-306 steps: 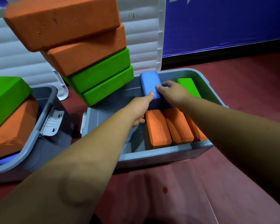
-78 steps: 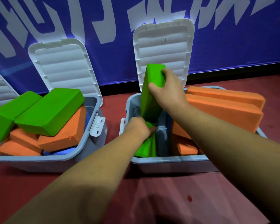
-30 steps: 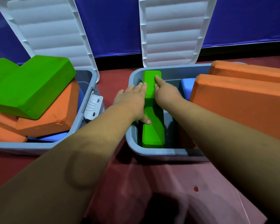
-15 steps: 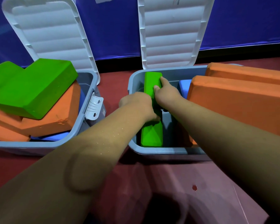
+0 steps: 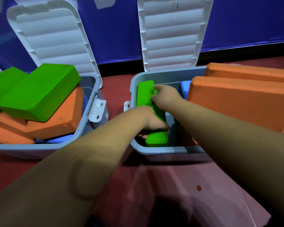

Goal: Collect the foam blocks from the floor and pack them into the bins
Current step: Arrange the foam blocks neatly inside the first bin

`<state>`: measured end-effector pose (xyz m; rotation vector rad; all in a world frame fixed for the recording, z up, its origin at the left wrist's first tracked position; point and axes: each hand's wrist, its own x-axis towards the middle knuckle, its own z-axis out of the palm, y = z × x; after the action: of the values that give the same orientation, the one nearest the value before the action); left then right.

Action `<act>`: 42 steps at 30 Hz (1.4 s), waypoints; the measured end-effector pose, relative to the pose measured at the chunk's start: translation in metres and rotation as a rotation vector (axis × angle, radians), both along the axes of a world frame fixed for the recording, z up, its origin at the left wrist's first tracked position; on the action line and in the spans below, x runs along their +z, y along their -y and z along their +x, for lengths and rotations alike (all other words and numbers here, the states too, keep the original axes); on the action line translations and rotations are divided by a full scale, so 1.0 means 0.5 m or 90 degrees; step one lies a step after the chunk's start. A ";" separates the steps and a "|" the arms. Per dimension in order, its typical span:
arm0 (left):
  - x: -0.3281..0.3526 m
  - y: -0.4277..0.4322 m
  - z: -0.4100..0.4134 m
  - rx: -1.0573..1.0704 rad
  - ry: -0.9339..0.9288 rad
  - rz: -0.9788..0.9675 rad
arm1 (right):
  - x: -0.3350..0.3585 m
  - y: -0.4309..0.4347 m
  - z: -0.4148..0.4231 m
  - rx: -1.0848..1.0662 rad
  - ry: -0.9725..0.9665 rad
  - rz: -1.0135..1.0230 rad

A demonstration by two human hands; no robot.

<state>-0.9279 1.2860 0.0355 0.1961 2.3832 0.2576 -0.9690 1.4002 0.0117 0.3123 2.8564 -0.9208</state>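
A green foam block (image 5: 145, 94) stands on edge along the left wall of the right grey bin (image 5: 164, 150). My left hand (image 5: 152, 122) grips its near half, fingers curled over the top and thumb on the left side. My right hand (image 5: 165, 95) holds its far half from the right, fingers on the top. Two large orange blocks (image 5: 239, 102) stand up out of the right side of this bin, with a blue block (image 5: 184, 87) behind my right hand.
The left grey bin (image 5: 39, 147) is heaped with green (image 5: 38, 90), orange (image 5: 61, 122) and blue blocks. Both white lids (image 5: 170, 33) stand open against the blue wall. Red floor (image 5: 179, 185) lies in front of the bins.
My left hand has slid toward the near end of the green block and curled round it. The block sits lower along the bin's left wall; my right hand stays at its far end.
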 end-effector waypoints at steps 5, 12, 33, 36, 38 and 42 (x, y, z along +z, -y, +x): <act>0.004 0.003 0.012 -0.030 0.004 -0.060 | -0.021 0.009 0.003 -0.006 0.030 0.037; 0.020 0.000 0.025 -0.022 -0.049 -0.137 | -0.026 0.021 0.010 -0.042 0.055 0.016; -0.010 0.010 -0.017 -0.114 -0.149 -0.206 | 0.036 0.050 0.070 -0.014 0.198 0.022; -0.003 0.002 -0.017 -0.107 -0.120 -0.230 | 0.087 0.047 0.077 -0.013 0.178 0.010; 0.001 -0.003 -0.023 -0.159 -0.140 -0.262 | 0.137 0.040 0.084 0.003 0.120 0.029; 0.023 -0.022 -0.038 -0.182 -0.185 -0.202 | 0.213 -0.010 0.110 -0.068 0.009 -0.298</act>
<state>-0.9468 1.2969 0.0470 0.4427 2.5998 -0.3022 -0.9140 1.4050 0.1184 0.4143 2.5247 -1.5517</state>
